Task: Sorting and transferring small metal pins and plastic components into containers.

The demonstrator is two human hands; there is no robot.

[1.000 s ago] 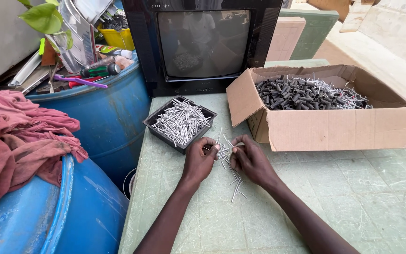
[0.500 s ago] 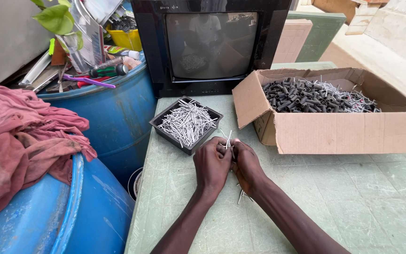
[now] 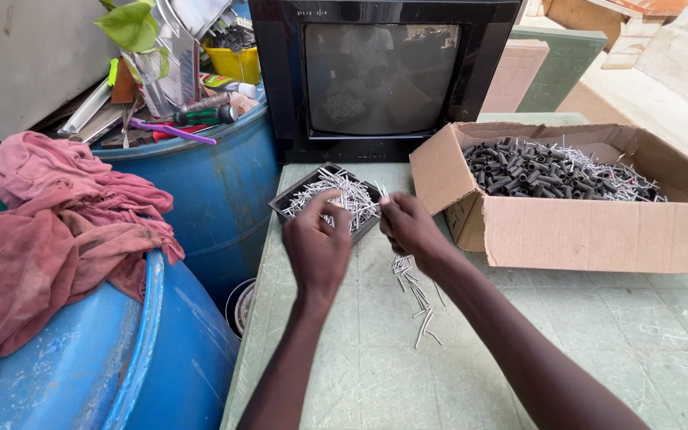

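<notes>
My left hand (image 3: 318, 243) and my right hand (image 3: 409, 225) are held together over the near edge of a small black tray (image 3: 288, 202) full of thin white sticks (image 3: 348, 196). The fingers of both hands are pinched, with white sticks showing between the fingertips above the tray. A loose scatter of the same white sticks (image 3: 417, 291) lies on the green table (image 3: 535, 350) just below my right wrist. What exactly each hand grips is small and partly hidden.
An open cardboard box (image 3: 591, 231) of dark tubes and white sticks stands to the right. A black television (image 3: 384, 72) is behind the tray. Blue barrels (image 3: 201, 191) with tools, and a pink cloth (image 3: 57, 231), crowd the left.
Both hands have risen from the loose sticks on the table and moved forward to the black tray, carrying sticks. Fewer loose sticks remain on the table.
</notes>
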